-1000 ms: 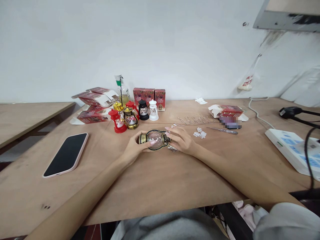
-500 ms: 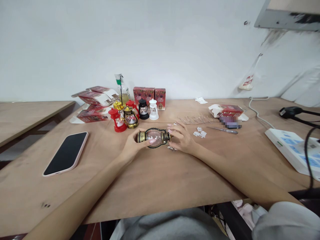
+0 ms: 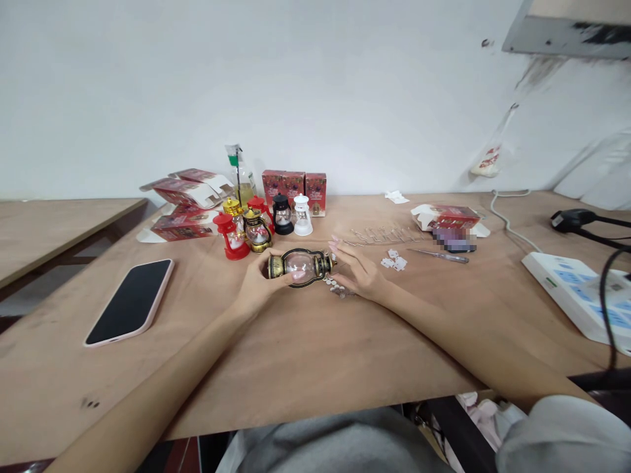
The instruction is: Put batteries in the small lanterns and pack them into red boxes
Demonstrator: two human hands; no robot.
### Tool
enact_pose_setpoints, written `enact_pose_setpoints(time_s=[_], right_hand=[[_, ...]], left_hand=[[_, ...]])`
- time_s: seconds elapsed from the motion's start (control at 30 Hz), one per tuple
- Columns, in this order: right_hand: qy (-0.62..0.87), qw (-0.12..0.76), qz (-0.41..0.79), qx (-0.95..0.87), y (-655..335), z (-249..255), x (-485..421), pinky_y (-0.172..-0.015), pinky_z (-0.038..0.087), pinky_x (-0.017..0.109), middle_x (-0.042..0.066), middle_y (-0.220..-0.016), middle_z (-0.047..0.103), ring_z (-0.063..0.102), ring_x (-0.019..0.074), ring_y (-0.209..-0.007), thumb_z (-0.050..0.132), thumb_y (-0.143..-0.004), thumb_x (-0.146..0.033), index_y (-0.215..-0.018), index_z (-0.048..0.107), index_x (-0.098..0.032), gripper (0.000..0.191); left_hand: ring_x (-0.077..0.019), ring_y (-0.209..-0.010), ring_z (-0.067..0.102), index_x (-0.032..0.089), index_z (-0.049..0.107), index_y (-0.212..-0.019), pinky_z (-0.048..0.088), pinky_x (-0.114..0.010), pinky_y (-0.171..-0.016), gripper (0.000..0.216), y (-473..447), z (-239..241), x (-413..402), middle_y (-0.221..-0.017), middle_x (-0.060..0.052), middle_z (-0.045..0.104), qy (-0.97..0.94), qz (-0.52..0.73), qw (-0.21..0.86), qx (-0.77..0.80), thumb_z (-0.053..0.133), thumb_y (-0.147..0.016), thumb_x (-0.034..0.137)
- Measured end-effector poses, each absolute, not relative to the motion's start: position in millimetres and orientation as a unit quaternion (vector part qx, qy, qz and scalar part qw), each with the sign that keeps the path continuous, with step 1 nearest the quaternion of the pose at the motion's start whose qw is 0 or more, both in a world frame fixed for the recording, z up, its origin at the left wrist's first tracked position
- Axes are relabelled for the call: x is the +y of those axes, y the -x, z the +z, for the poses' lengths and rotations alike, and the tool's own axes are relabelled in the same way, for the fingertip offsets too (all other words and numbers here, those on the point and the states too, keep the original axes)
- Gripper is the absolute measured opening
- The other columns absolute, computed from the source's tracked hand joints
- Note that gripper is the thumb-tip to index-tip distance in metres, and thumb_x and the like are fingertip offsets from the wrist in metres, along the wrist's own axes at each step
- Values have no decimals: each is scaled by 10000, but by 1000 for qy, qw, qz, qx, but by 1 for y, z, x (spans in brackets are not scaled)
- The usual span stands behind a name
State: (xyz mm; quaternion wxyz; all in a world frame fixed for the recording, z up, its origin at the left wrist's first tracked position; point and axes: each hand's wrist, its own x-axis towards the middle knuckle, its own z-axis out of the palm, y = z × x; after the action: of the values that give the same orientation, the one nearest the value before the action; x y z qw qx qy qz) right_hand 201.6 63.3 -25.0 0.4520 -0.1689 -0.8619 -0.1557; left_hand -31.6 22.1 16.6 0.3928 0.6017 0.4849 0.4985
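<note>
Lantern [image 3: 301,267] sideways, long axis left-right.

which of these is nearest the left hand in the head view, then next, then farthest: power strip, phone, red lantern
1. red lantern, just behind and left of the left hand, which grips the gold lantern.
2. phone, farther off on the left.
3. power strip, far over on the right.

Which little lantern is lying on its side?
The bronze lantern gripped in the left hand, right hand at its end; the other lanterns behind stand upright.
</note>
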Motion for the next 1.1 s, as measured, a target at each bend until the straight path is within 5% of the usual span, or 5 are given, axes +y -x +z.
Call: enact_pose_setpoints(time_s=[0.6, 0.97, 1.1], right_hand=[[164, 428, -148, -876, -204, -25, 65, -953, 509, 401, 184, -1237, 592, 553, 232, -1187, 526, -903, -301, -1407, 322, -118, 574], [186, 407, -199, -872, -201, -26, 68, -824, 481, 377, 198, -1157, 631, 620, 247, -1027, 498, -914, -284, -1354, 424, -78, 492], [158, 413, -260, -858, -201, -20, 65, -787, 480, 358, 181, -1134, 652, 625, 231, -1021, 495, -918, -250, -1288, 489, -88, 404]], left_hand=[[-125, -685, 540, 173, 566, -825, 428, -232, -639, 460, 35, 10, 23, -789, 18, 621, -611, 481, 441, 449, 830, -502, 366], [-115, -632, 499, 181, 536, -827, 385, -216, -578, 487, 35, 10, 21, -714, 37, 559, -636, 485, 374, 468, 825, -500, 399], [-111, -642, 525, 180, 531, -826, 418, -212, -584, 495, 38, 10, 22, -742, 30, 585, -612, 487, 448, 434, 838, -479, 350]])
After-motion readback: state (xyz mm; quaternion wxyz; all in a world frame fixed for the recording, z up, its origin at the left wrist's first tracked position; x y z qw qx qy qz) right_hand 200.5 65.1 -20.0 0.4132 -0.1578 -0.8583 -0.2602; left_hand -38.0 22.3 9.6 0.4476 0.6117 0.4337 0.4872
